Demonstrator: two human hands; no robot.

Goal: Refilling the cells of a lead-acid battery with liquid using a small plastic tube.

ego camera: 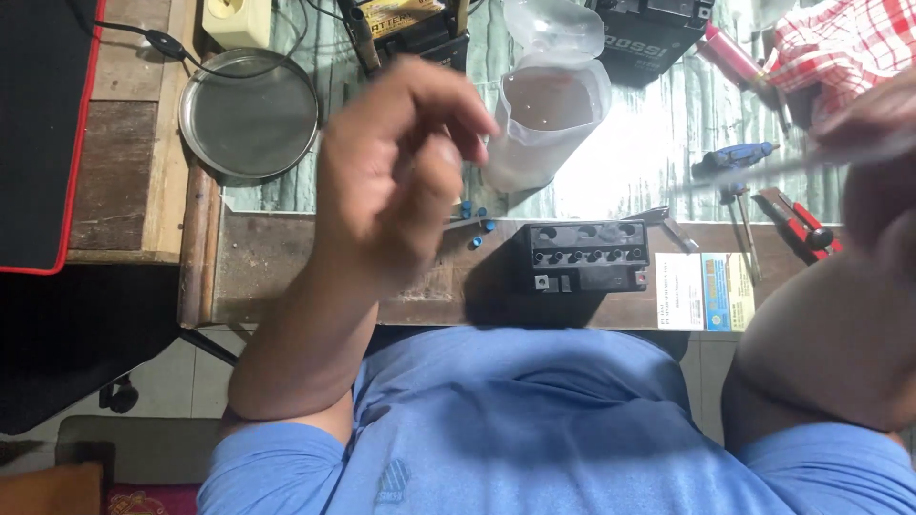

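Nearest the body, a black battery (582, 257) with open filler holes sits on the bench edge, its long side across the view, below and between both hands. Left hand (396, 167) hovers above-left, fingers loosely curled, grasping nothing visible. Right hand (873, 143) is blurred, pinching a thin rod (763, 170). Beyond stands a translucent jug (549, 119).

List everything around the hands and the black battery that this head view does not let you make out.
- Right hand: motion-blurred at the frame's right edge; the thin streak crossing from it is unidentifiable.
- Left hand: fingers curled and blurred; whether they pinch anything is hidden.
- Blue caps: small, partly behind the left hand; count unclear.
- Black battery: only its top with open holes shows; the fill level is invisible.
- Plastic jug: base washed out by glare.
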